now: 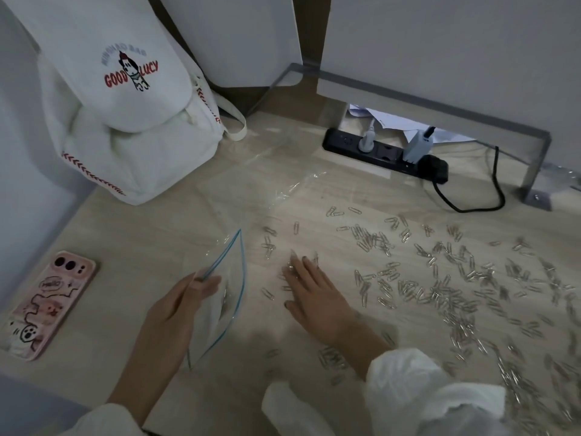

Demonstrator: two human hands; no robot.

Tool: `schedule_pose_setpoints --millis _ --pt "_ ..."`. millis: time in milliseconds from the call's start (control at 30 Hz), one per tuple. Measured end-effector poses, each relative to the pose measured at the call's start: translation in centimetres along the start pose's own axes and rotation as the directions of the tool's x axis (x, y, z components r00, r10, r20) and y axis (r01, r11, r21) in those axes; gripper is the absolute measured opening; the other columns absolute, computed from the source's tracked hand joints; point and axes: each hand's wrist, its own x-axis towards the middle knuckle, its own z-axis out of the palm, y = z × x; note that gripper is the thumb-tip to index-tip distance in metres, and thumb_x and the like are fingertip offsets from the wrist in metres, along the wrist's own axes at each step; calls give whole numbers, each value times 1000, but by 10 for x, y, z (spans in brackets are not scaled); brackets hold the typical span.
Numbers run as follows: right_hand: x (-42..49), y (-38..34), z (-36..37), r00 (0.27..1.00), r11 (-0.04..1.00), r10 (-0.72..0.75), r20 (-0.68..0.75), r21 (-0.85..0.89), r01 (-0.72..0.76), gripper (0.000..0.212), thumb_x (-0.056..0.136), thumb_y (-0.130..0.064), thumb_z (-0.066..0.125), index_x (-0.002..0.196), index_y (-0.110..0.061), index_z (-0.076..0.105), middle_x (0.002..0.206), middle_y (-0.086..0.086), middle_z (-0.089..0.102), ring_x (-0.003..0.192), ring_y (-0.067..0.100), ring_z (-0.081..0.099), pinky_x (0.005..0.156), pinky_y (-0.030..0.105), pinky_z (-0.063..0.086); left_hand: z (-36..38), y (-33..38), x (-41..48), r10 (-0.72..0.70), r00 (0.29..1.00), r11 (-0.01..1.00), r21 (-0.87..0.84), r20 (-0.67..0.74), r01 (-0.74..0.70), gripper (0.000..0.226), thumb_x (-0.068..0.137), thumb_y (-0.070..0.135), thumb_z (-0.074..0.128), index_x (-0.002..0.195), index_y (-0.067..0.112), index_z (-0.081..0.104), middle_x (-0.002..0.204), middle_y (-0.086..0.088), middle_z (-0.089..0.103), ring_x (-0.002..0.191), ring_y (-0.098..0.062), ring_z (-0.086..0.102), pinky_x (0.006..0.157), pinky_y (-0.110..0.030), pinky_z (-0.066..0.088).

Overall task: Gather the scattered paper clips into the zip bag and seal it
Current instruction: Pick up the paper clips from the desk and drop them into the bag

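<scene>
1. Mostly, the paper clips (446,287) lie scattered across the table's (151,234) right side, outside the zip bag (217,313).
2. The left hand (176,309) pinches the bag's rim, holding its mouth open toward them.
3. The right hand (314,294), fingers straight, presses on nearby clips, likely to sweep them in.

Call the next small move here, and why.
Probably slide the right hand toward the zip bag, sweeping in the few paper clips by its fingers. The left hand pinches the bag's blue rim, holding its mouth open toward those clips, and the right hand lies flat on the table among them.
</scene>
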Motion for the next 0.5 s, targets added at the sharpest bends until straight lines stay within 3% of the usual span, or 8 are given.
schedule_pose_setpoints --millis 133,267,367,433,500 --pt "-39 13 8 999 1000 -16 -31 -11 15 61 87 -50 34 135 -14 43 144 5 42 130 21 44 99 34 46 12 3 -10 -43 999 999 -15 19 43 35 56 68 48 80 52 68 104 12 68 107 -8 58 104 -42 39" --pt "-81 27 18 1000 1000 21 -17 10 -21 67 88 -57 33 143 -19 26 153 -1 20 140 18 21 110 34 30 22 3 -22 -60 998 998 23 16 60 46 58 68 48 94 44 65 108 14 66 110 -9 57 103 -39 39" --pt "-106 30 26 999 999 31 -29 -42 -32 67 84 -61 33 138 -23 37 148 -3 35 136 15 34 101 31 42 31 2 -33 -68 998 994 81 10 67 41 79 54 54 112 33 64 116 12 63 114 -11 54 104 -34 36" --pt "-117 31 33 998 1000 12 -62 -27 -14 54 86 -51 37 130 -24 50 142 -3 45 129 14 44 91 27 51 38 2 -40 -78 997 991 104 -2 78 32 90 40 52 118 27 61 118 9 62 115 -13 54 102 -32 36" --pt "-121 32 37 989 999 -36 -146 -12 34 39 80 -35 60 116 -22 63 130 -1 57 118 14 56 81 23 55 43 0 -47 -93 996 989 119 -10 93 33 92 38 50 121 27 60 121 9 61 117 -13 52 104 -33 35"
